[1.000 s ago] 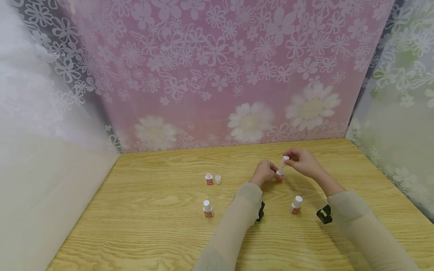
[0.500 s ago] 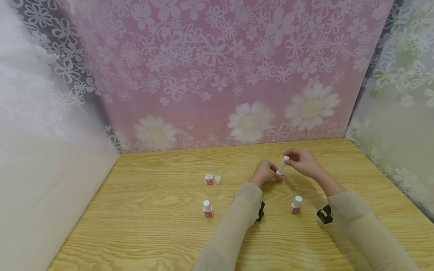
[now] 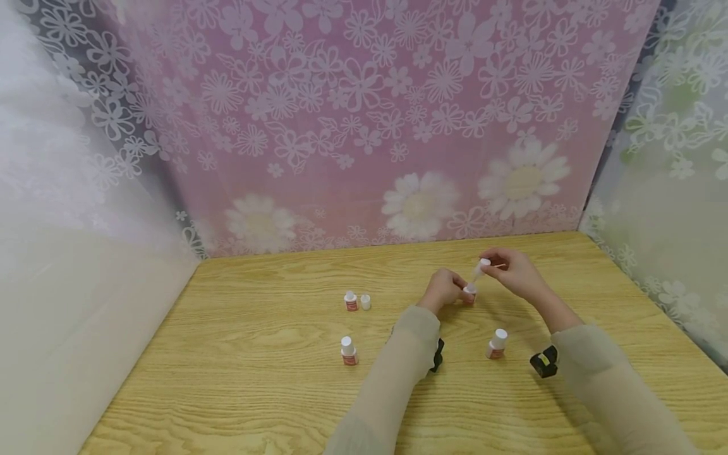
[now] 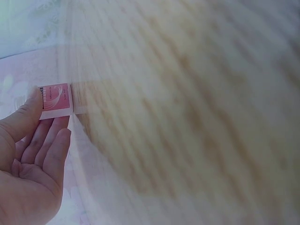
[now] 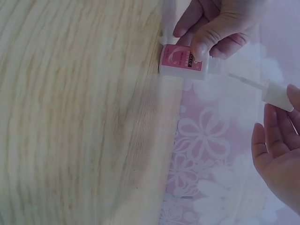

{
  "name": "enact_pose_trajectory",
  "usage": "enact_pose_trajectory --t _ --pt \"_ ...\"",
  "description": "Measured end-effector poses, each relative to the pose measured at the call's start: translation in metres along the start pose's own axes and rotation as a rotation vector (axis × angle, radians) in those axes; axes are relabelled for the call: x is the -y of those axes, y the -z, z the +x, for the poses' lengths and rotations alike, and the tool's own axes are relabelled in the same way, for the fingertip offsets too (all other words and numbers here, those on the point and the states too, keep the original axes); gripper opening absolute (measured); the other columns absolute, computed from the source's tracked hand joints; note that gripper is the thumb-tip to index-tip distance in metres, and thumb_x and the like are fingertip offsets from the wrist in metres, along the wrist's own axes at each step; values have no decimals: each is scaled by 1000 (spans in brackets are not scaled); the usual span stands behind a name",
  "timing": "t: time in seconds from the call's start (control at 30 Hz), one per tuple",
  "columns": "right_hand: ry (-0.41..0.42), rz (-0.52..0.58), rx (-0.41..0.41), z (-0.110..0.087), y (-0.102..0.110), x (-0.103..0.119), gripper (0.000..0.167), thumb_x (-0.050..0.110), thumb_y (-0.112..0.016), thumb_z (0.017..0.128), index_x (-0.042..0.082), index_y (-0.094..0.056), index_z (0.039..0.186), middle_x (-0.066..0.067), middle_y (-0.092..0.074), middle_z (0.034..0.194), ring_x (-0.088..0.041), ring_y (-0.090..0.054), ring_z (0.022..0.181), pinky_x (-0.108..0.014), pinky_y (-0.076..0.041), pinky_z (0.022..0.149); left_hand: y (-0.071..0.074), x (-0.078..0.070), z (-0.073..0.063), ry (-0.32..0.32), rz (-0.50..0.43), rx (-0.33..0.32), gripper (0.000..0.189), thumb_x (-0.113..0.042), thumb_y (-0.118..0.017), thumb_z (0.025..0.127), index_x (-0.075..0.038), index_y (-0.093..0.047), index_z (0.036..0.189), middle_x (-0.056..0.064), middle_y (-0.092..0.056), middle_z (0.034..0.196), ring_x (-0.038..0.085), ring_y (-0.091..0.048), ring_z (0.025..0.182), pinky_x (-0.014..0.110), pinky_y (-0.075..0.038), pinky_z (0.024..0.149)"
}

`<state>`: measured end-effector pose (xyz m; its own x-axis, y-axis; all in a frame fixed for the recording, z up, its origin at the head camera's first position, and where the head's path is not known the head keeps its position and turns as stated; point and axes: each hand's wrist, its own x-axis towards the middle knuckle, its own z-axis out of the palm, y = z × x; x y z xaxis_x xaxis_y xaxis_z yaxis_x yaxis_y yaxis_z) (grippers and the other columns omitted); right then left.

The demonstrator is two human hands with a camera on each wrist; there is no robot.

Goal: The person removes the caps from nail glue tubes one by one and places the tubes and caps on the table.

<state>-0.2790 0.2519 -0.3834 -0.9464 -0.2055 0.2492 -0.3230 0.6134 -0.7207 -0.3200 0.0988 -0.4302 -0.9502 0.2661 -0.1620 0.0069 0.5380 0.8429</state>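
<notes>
My left hand pinches a small white glue bottle with a pink-red label near its neck. The bottle stands upright on the table, uncapped. In the left wrist view the thumb and fingers hold the glue bottle from its two sides. Above and right of it, my right hand pinches the white brush cap between thumb and fingertips. Its thin brush points down at the bottle's mouth, tilted, with the tip just outside the neck.
An open glue bottle stands to the left, beside its white cap. Nearer stand two capped glue bottles, a left one and a right one. Black wrist devices show at both sleeves. A flowered curtain closes the table's back.
My right hand has shifted slightly up and right with the brush cap, which now tilts more. The left hand and its glue bottle have stayed still.
</notes>
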Motion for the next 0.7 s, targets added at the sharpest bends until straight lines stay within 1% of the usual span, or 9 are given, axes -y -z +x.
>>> enact_pose_trajectory --t 0.03,0.07,0.2,0.37,0.47,0.57,0.63,0.7 --pt "-6 11 -12 -1 1 0 32 18 -54 90 -6 -52 112 -22 -55 103 -34 -51 94 -46 -43 77 0 -1 -2 14 -2 -2 13 -13 -79 64 -8 -68 70 -4 -59 67 9 -50 64 23 -42 60" --pt "-12 24 -24 -2 1 -1 33 19 -53 90 -6 -52 113 -22 -54 104 -34 -51 94 -45 -43 77 1 -2 -4 11 -8 -5 13 -12 -79 64 -8 -68 71 -5 -59 67 8 -50 64 23 -42 61" --pt "-29 64 -60 -6 2 -7 38 23 -50 91 -4 -49 119 -21 -53 108 -29 -51 93 -41 -44 75 1 -2 -8 -14 -17 -16 12 -11 -78 65 -7 -68 70 -6 -57 65 6 -48 62 22 -40 60" --pt "-63 124 -94 -9 1 -15 41 26 -48 92 -2 -48 122 -19 -51 112 -7 -49 88 -29 -43 74 1 -2 -9 -37 0 -17 13 -12 -79 64 -7 -68 70 -6 -57 65 6 -47 62 21 -40 59" --pt "-72 155 -117 -11 0 -17 41 26 -49 92 -3 -49 121 -19 -51 112 3 -48 85 -19 -42 72 1 -2 -9 -47 0 -19 14 -12 -79 64 -7 -68 70 -5 -57 65 6 -47 62 21 -40 59" --pt "-71 191 -135 -12 0 -18 41 25 -51 91 -6 -49 118 -18 -51 110 5 -48 84 -13 -41 70 1 -2 -9 -47 -8 -21 14 -11 -79 63 -6 -68 71 -5 -57 65 6 -47 62 21 -40 59" --pt "-69 214 -146 -12 0 -19 40 23 -52 90 -7 -49 117 -13 -52 107 5 -49 84 -12 -41 70 1 -2 -9 -46 -10 -22 14 -11 -79 63 -6 -68 71 -5 -57 65 6 -47 62 21 -40 59" --pt "-70 242 -154 -12 0 -20 40 23 -53 90 -7 -49 116 -5 -53 104 4 -50 85 -12 -42 70 2 -2 -9 -47 -8 -25 14 -11 -79 63 -6 -68 71 -5 -57 65 6 -47 61 21 -40 58"
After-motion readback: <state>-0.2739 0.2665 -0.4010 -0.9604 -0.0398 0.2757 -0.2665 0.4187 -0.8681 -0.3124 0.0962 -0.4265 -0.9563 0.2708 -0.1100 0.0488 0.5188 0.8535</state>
